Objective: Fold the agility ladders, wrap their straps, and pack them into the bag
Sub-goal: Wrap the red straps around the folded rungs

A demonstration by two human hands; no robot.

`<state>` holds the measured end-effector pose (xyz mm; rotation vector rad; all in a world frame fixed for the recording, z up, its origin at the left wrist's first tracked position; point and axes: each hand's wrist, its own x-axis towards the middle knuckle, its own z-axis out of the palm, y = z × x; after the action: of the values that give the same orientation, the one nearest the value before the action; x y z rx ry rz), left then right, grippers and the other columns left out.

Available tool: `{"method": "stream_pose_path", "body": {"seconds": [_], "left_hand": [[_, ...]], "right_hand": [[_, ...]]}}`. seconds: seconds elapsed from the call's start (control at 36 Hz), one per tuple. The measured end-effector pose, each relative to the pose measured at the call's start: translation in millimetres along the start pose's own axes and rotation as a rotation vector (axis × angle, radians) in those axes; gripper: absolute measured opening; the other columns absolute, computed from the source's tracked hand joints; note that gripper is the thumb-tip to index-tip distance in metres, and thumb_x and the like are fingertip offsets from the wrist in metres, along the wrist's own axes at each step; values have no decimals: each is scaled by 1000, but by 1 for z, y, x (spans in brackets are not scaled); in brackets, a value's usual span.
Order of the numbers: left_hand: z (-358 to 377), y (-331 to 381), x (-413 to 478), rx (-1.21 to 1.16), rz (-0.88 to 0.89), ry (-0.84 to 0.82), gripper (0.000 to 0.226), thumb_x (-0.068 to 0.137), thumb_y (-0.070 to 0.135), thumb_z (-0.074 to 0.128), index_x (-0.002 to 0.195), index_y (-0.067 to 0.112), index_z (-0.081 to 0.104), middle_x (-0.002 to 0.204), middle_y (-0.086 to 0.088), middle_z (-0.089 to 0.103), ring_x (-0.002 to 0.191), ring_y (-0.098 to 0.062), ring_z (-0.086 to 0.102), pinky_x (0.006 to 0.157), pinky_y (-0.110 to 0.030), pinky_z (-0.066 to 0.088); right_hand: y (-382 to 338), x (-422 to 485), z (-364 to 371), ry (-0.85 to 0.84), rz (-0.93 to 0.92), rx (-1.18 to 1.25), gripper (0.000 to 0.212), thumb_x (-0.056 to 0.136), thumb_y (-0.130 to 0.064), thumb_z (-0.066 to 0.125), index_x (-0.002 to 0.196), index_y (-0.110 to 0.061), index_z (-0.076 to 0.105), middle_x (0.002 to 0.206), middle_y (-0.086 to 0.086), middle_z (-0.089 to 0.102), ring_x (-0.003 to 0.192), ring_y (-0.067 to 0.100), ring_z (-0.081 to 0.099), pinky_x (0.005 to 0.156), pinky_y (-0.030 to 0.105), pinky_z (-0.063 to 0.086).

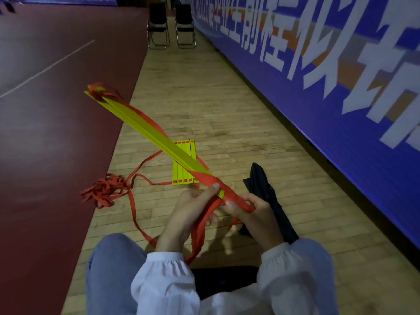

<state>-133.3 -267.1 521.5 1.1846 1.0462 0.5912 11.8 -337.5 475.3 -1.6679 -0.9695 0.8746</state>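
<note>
A stack of yellow ladder rungs (145, 130) slants from my hands up to the left, above the floor. Red strap (205, 179) is wound round its near end. My right hand (254, 214) grips that wrapped end, thumb on the strap. My left hand (191, 210) holds the strap beside it, index finger laid along the bundle, and a length of strap hangs down below it. A second folded ladder (183, 162) lies flat on the wooden floor behind, with a tangle of red straps (104, 189) to its left. The black bag (270, 198) lies on the floor right of my hands.
I sit on a wooden floor strip (204, 98) between a dark red court (45, 133) on the left and a blue banner wall (341, 87) on the right. Two black folding chairs (170, 23) stand at the far end.
</note>
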Motion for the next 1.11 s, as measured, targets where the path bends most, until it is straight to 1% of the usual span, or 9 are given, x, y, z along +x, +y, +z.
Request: {"method": "stream_pose_path", "body": {"seconds": [0.11,0.19,0.33,0.44,0.53,0.67,0.92,1.0,1.11], "left_hand": [[2,-2,2,9,23,38,39,94,33,59,87,-3,68,44,-10,56,28,-11,44,33,-16,33],[4,-2,2,41,58,61,31,94,25,59,82,-2,63,41,-8,55,26,-10,43,31,-16,31],[3,-3,1,-2,122,52,14,94,7,57,88,-5,60,42,1,58,26,-7,45,30,-16,30],[-3,-9,2,-17,130,20,17,93,4,58,93,-12,64,44,0,57,28,-7,45,31,-16,31],[-4,-12,3,-26,152,-17,12,91,4,60,91,-7,65,52,-5,58,31,-9,48,32,-17,33],[1,-15,5,-39,160,-64,6,91,4,60,90,-1,64,58,-11,59,34,-12,53,33,-17,36],[-5,-8,2,-6,38,-228,29,95,27,56,102,0,65,96,-19,73,41,-17,55,35,-19,43],[-6,-8,1,33,23,-244,34,97,29,53,98,-1,68,96,-13,75,42,-15,55,37,-20,42],[-4,-8,6,40,15,-156,28,96,11,47,92,-6,69,80,-17,72,39,-15,51,36,-18,38]], "right_hand": [[-2,0,4,21,13,-25,52,53,-69,69,91,-33,66,81,-8,72,79,13,69,80,47,56],[-2,2,5,13,21,-43,39,62,-56,79,90,-32,65,79,-8,71,79,12,68,81,46,56],[0,4,2,-22,49,-64,58,44,-64,75,92,-32,65,82,-11,72,80,12,70,80,42,57],[-7,2,-4,-86,45,-48,30,78,-47,74,95,-23,66,84,-2,72,76,14,69,72,35,56],[-10,1,-6,-95,53,-92,32,91,-44,60,92,-14,69,77,-2,67,67,12,63,57,25,51],[-7,0,-9,-42,26,-19,28,88,-33,66,75,-9,71,61,0,62,58,12,58,56,26,44],[-2,2,-14,93,14,26,20,81,-35,74,79,-15,75,71,4,73,69,19,69,63,32,51],[0,2,-14,147,14,2,18,78,-37,76,78,-19,76,70,-1,73,71,17,70,65,33,52],[-1,1,-12,212,25,-25,23,75,-40,78,83,-19,77,72,-5,73,71,11,69,62,25,47]]}}
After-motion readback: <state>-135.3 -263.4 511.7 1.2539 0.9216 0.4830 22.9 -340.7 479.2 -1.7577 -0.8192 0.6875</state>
